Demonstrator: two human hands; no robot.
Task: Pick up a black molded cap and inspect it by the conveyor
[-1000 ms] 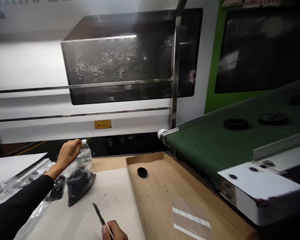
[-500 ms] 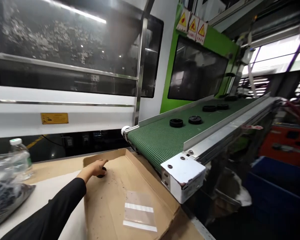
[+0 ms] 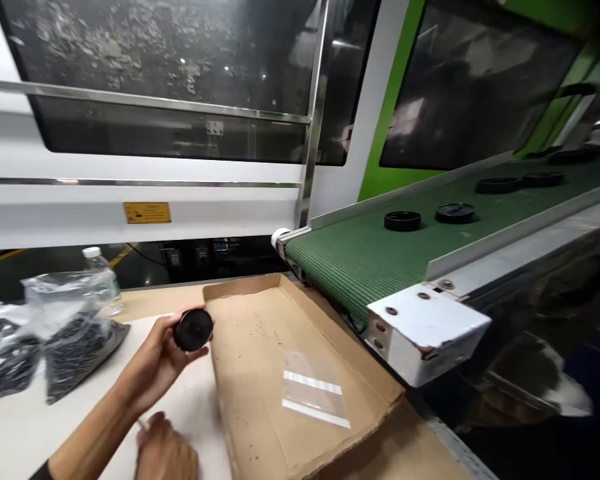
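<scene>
My left hand (image 3: 153,367) grips a round black plastic cap (image 3: 194,329) by its rim, its round face turned toward me. The hand is raised over the white sheet (image 3: 190,407), beside the left wall of a shallow cardboard tray (image 3: 260,413). Below it, at the bottom edge of the view, my right hand (image 3: 166,453) is closed in a fist. A thin, pale tip (image 3: 141,423) sticks out of that fist; its kind is hidden by the fingers. A clear plastic bag (image 3: 315,390) with white stripes lies flat in the tray.
A green conveyor belt (image 3: 350,260) slopes down toward the tray, carrying several black round parts (image 3: 403,221). Its white end box (image 3: 427,327) juts out beside the tray. Bags of dark pieces (image 3: 80,347) and a water bottle (image 3: 100,273) stand at left. A machine guard rail (image 3: 180,103) runs behind.
My left hand has lifted the black cap out of the tray and drawn it back toward me. My right hand has come into view. The camera has turned and lowered.
</scene>
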